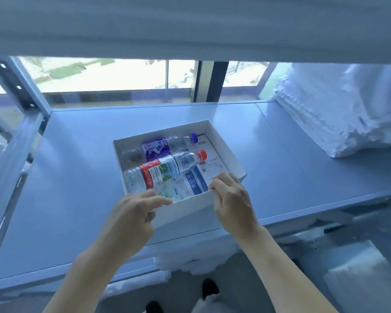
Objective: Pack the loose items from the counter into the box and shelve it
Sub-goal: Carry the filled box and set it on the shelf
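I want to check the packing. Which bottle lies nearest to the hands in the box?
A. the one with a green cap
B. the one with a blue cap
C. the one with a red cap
C: the red-capped bottle lies in the box nearer both hands than the blue-capped bottle behind it.

open white box [185,208] on shelf [280,159], 2 bottles [163,170] lying inside

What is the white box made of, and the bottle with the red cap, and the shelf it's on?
The white box looks like thin matte cardboard: flat walls, sharp folded corners. The red-capped bottle seems to be clear glossy plastic, see-through with a printed label. The shelf is probably painted metal: smooth, faintly shiny, with a seam between panels and a punched post beside it.
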Demonstrator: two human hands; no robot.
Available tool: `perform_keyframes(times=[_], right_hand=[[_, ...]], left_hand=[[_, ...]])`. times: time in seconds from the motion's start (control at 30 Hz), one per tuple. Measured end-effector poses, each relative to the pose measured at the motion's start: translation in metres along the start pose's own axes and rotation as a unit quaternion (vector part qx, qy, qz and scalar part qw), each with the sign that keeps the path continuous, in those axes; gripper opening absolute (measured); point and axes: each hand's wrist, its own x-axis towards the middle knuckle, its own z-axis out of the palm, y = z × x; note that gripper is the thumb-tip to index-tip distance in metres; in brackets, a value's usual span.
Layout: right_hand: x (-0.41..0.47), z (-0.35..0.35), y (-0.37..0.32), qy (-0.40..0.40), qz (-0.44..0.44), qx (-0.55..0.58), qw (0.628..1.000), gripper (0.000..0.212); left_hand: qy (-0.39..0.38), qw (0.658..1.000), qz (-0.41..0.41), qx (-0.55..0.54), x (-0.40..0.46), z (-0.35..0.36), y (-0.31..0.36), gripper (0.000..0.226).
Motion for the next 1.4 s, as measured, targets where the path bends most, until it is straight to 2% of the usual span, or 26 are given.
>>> perform_keyframes(times=[0.13, 0.33, 0.53, 0.63, 0.73, 0.93, 1.17, 1.4], right_hand=[[-0.018, -0.007, -0.004, 0.001, 0.007, -0.025, 1.0, 0.023], [-0.029, -0.02, 0.0, 0.014, -0.002, -0.016, 1.0, 0.022], [-0.034, -0.032, 0.018, 0.021, -0.035, 0.023, 0.999, 0.016], [-0.039, -0.038, 0.036, 0.018, -0.042, 0.034, 0.998, 0.011], [-0.046, -0.044, 0.061, 0.005, -0.046, 0.028, 0.999, 0.017], [-0.05, -0.05, 0.08, -0.02, -0.064, 0.019, 0.998, 0.021], [-0.04, -0.05, 0.075, -0.073, -0.066, -0.023, 0.995, 0.027], [-0.027, -0.043, 0.075, -0.09, -0.073, -0.084, 0.99, 0.029]], left_hand=[[-0.008, 1.0, 0.023, -0.008, 0.005, 0.003, -0.005, 0.06], [0.037, 0.998, 0.037, 0.03, -0.002, 0.018, 0.012, 0.06], [0.111, 0.993, 0.019, 0.04, -0.005, 0.038, 0.042, 0.02], [0.144, 0.987, 0.001, 0.075, -0.006, 0.05, 0.053, 0.027], [0.159, 0.98, -0.005, 0.121, -0.005, 0.063, 0.067, 0.036], [0.14, 0.968, -0.043, 0.204, -0.004, 0.077, 0.082, 0.047], [0.147, 0.955, -0.011, 0.256, -0.003, 0.082, 0.073, 0.036], [0.178, 0.945, 0.019, 0.274, 0.005, 0.09, 0.056, 0.021]])
